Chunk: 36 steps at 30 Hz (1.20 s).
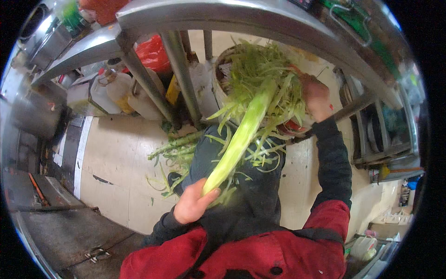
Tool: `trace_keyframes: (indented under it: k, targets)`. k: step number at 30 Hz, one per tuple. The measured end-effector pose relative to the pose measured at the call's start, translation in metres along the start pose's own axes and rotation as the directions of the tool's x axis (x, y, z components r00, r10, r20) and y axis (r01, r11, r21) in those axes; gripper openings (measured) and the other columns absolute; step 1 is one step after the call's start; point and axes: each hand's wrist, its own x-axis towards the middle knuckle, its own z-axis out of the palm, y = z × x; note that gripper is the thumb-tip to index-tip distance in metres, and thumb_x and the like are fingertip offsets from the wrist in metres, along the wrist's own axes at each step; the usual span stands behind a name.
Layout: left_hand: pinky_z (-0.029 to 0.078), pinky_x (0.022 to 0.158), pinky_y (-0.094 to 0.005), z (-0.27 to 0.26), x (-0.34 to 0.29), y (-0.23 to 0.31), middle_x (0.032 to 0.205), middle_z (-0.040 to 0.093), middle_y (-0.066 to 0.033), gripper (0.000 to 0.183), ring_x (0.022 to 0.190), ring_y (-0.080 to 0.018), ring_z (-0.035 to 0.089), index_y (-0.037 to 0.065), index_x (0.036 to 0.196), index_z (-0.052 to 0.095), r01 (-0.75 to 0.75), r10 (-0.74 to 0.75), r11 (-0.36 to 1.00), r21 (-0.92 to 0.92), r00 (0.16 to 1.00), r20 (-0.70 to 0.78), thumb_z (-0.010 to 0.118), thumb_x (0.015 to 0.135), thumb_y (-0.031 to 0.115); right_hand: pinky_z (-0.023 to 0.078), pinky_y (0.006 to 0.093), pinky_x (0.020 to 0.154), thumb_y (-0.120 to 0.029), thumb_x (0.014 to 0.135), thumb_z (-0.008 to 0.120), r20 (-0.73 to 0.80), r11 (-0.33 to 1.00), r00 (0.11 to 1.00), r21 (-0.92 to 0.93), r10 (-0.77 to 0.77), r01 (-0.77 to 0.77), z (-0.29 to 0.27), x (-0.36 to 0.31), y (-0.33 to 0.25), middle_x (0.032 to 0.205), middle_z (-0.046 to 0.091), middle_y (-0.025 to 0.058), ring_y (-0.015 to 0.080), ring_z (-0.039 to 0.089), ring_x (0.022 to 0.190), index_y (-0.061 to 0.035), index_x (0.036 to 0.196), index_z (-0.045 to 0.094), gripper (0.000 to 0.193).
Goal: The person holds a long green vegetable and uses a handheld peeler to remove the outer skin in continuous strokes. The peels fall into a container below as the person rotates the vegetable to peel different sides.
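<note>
Left hand (193,204) clamps base of long pale-green stalk (239,139), held slanting up over bucket (220,74). Right hand (316,97) at stalk's top end, fingers closed; tool, if any, hidden. Stalk looks mostly peeled, smooth and pale. Peelings (260,79) heaped in bucket, more strewn on floor beside it. Unpeeled stalks (174,145) lie left of bucket, so judged partway through.

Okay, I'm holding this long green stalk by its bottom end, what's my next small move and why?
Probably another peeling stroke down the far end: the left hand grips the pale green stalk at its base, the right hand is at its top, and peelings already heap over the bucket.
</note>
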Motion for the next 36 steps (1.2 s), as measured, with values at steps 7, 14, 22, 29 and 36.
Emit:
trace_keyframes:
  k: [7,14,22,29,36]
  targets:
    - [0.040,0.056,-0.0276,0.007,0.019,0.004,0.073,0.055,-0.0006,0.024,0.064,-0.0084,0.047,0.001,0.097,0.059,0.079,-0.036,0.968,-0.237,0.983,0.182,0.060,0.098,0.024,0.051,0.0394,0.058,-0.009,0.092,0.057,0.019,0.989,0.994,0.108,-0.106,0.104,-0.033,-0.049,-0.073,0.086,0.067,0.0151,0.0325,0.065,0.070,-0.0048,0.101,0.065,0.012]
    - [0.025,0.039,-0.0209,0.020,0.045,0.002,0.060,0.034,0.0061,0.023,0.046,-0.0050,0.028,0.009,0.091,0.048,0.345,0.054,0.542,-0.766,0.896,0.442,0.052,0.103,0.028,0.047,0.0347,0.051,-0.014,0.082,0.066,0.011,0.851,0.921,0.386,-0.389,0.355,-0.070,-0.109,-0.173,0.074,0.053,0.0059,0.0226,0.057,0.064,-0.0048,0.097,0.061,0.018]
    - [0.024,0.040,-0.0214,0.012,0.027,-0.007,0.061,0.035,0.0055,0.024,0.045,-0.0050,0.029,0.010,0.087,0.047,0.333,0.030,0.558,-0.760,0.907,0.420,0.053,0.102,0.028,0.048,0.0399,0.051,-0.008,0.085,0.058,0.046,0.994,0.996,-0.073,-0.081,0.084,-0.027,-0.029,-0.089,0.074,0.060,0.0099,0.0299,0.061,0.062,-0.0084,0.090,0.061,0.005]
    - [0.022,0.040,-0.0211,0.014,0.027,-0.006,0.061,0.035,0.0066,0.022,0.046,-0.0036,0.028,0.010,0.087,0.045,0.338,0.007,0.572,-0.748,0.909,0.417,0.052,0.103,0.024,0.051,0.0371,0.055,-0.008,0.084,0.065,-0.011,0.921,0.967,0.304,-0.254,0.246,-0.048,-0.074,-0.140,0.077,0.062,0.0099,0.0285,0.061,0.065,-0.0057,0.094,0.064,0.010]
    - [0.023,0.041,-0.0218,0.014,0.024,-0.009,0.061,0.036,0.0056,0.023,0.047,-0.0045,0.030,0.008,0.090,0.047,0.345,-0.082,0.616,-0.709,0.922,0.377,0.055,0.100,0.026,0.050,0.0343,0.052,-0.010,0.084,0.058,-0.016,0.938,0.961,0.211,-0.278,0.275,-0.028,-0.070,-0.138,0.079,0.060,0.0062,0.0232,0.061,0.065,-0.0109,0.097,0.063,0.014]
